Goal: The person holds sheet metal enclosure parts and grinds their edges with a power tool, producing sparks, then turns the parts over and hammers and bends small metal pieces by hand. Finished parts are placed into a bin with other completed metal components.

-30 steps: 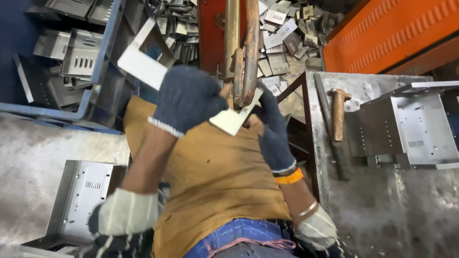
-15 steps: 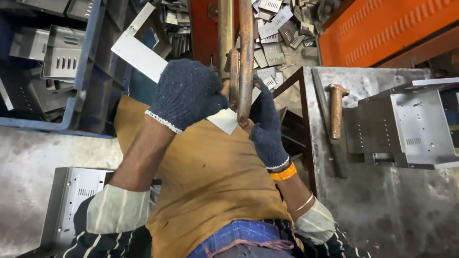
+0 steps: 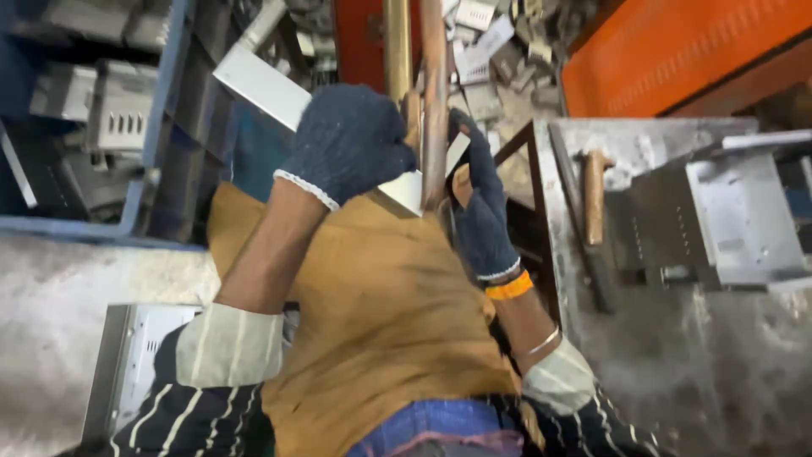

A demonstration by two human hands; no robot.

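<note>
Head view looks down on a big orange panel (image 3: 677,51) at the top right and a grey metal table (image 3: 677,372) below it. On that table sit a folded metal box part (image 3: 736,220) and a hammer (image 3: 595,195) with a wooden handle, just beside each other. At the left is a blue crate (image 3: 161,127) full of grey metal parts, and another vented metal case (image 3: 127,364) lies on the floor at the bottom left. A brown apron (image 3: 381,313) covers the person's lap in the middle.

Two copper rods (image 3: 419,76) come down from the top, side by side. A flat metal sheet (image 3: 262,85) goes under them — one end sticks out to the upper left, the other end shows just below the rods.

Left hand (image 3: 347,144), in a dark knit glove, is curled shut over the sheet, right beside the rods. Right hand (image 3: 482,211), gloved too, reaches up on the other side of the rods; its fingers look bent against the sheet's near end — how tight the hold is, I cannot tell.
</note>
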